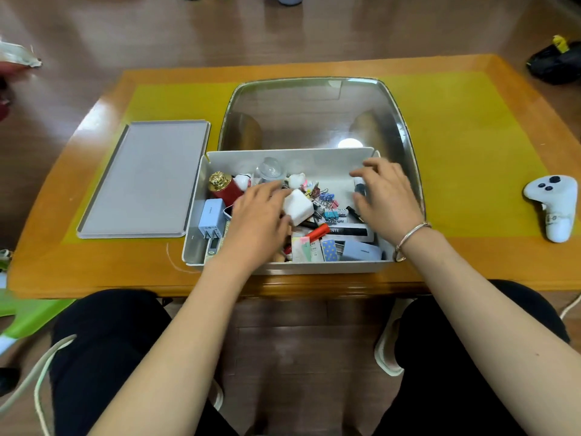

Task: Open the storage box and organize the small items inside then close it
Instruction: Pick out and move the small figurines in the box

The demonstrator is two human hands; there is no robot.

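Note:
The white storage box (201, 196) stands open at the table's near edge, full of small items. Its grey lid (144, 180) lies flat on the table to the left. Inside the box my left hand (257, 215) grips a white block-shaped charger (298, 206) between fingers and thumb. Over the box's right side my right hand (386, 196) hovers with fingers loosely spread; a dark tube (360, 187) shows under its fingertips, and contact is unclear. Also inside are a red bottle with a gold cap (224, 185), a blue plug (211, 218), binder clips (327, 199) and a red pen (317, 232).
A clear glass panel (314, 111) is set in the table behind the box. A white game controller (553, 206) lies at the table's right edge. My knees are under the near edge. A black bag (556, 62) sits on the floor at far right.

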